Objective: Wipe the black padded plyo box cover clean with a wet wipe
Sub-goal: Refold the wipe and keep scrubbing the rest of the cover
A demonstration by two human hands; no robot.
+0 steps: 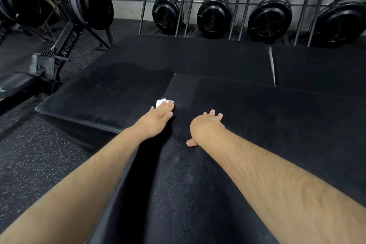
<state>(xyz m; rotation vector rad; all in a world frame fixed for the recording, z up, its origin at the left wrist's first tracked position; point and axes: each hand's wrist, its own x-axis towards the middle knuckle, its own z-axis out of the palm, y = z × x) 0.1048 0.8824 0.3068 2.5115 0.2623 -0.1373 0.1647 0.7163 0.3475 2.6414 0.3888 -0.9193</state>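
Observation:
The black padded plyo box cover (257, 117) fills the middle and right of the view, its top surface running toward me. My left hand (161, 113) lies flat with straight fingers on a white wet wipe (160, 102), pressing it against the cover near its left edge. Only the wipe's far end shows past my fingertips. My right hand (208, 125) rests flat on the cover's top just to the right, fingers spread, thumb out to the left.
A lower black pad (111, 85) lies to the left, with two more pads (316, 65) behind. Several upright rowers with black fan housings (213, 18) stand along the back wall. One rower (65, 45) stands at the left on speckled rubber floor (39, 154).

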